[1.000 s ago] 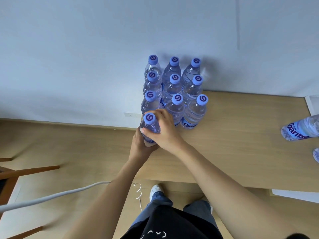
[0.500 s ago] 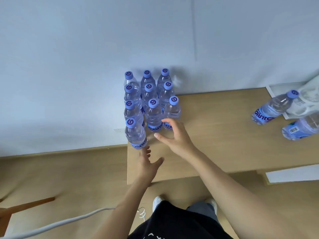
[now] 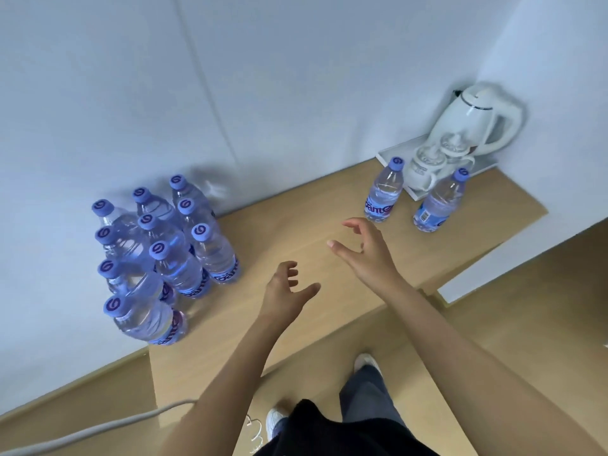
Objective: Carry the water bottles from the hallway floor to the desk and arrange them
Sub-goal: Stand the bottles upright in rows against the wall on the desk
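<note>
While both hands hover empty above the desk (image 3: 296,205), the scene reads as follows.

Bottles, orientation: ten water bottles (image 3: 177,268) stand upright in a tight cluster at the desk's left end against the wall, caps up, long axes vertical; the wide lens makes them appear to lean.

Bottles, apart: two more bottles stand upright near the right end, one (image 3: 383,192) just left of a white tray (image 3: 391,153), the other (image 3: 439,202) in front of it.

Left hand (image 3: 286,292): open, fingers loosely spread, holding nothing, over bare desk right of the cluster.

Right hand (image 3: 365,250): open, fingers slightly curled, holding nothing, between the cluster and the two separate bottles.

Change: a second ago both hands gripped the nearest bottle of the cluster; now they are off it and further right.

Writing: labels show purple lettering, partly readable as "Gante"; each blue cap bears a swirl mark.

Background: a white kettle (image 3: 477,120) sits on the tray.
</note>
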`<state>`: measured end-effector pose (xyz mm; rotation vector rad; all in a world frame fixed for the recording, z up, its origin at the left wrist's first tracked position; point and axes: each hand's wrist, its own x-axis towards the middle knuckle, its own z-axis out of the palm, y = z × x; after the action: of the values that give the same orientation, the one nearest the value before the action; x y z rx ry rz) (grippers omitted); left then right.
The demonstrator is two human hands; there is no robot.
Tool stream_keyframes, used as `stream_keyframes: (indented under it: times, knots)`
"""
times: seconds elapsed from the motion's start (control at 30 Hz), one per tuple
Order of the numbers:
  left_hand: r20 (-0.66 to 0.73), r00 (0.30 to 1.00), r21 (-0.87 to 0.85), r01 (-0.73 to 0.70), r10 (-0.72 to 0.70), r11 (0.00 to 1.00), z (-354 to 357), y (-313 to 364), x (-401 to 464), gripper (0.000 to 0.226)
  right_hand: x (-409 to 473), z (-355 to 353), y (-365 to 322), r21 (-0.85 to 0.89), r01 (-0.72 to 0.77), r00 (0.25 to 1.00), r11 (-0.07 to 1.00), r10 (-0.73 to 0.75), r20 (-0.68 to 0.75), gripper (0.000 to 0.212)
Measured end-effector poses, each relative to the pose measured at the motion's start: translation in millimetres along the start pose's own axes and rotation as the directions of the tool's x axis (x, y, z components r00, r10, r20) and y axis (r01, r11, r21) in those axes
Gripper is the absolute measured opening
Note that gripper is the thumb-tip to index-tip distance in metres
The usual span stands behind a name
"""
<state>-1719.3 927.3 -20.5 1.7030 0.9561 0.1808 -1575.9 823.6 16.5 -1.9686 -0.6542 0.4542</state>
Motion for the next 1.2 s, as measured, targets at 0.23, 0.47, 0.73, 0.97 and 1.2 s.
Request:
stream_keyframes:
  times: [0.23, 0.47, 0.73, 0.97, 1.2]
  knots:
    - [0.014, 1.0, -0.006, -0.011, 0.011, 1.0, 63.0, 56.5, 41.6, 0.064, 63.4, -74.8, 23.7, 0.01, -0.009, 0.999, 1.0, 0.009, -0.048, 0.042]
    - [-0.024, 1.0, -0.023, -0.001, 0.0, 1.0, 110.1, 94.7, 86.2, 0.064, 135.6, -115.7, 44.5, 0.071, 0.004, 0.997, 0.997, 0.002, -0.082, 0.04]
    - [-0.084, 0.994, -0.04, 0.061, -0.064, 0.997, 134.2, 105.3, 115.4, 0.065, 195.8, -113.8, 65.6, -0.018, -0.04, 0.989, 0.999, 0.042, 0.145, 0.054]
    - [-0.112, 0.985, -0.042, 0.128, -0.132, 0.991, 140.7, 99.0, 122.3, 0.065, 219.8, -105.6, 79.9, 0.031, -0.106, 0.962, 0.994, 0.094, 0.255, 0.036]
    - [-0.087, 0.99, -0.029, 0.11, -0.113, 0.993, 147.6, 97.3, 124.4, 0.069, 220.5, -97.9, 56.9, -0.018, -0.09, 0.937, 0.996, 0.091, 0.336, 0.016]
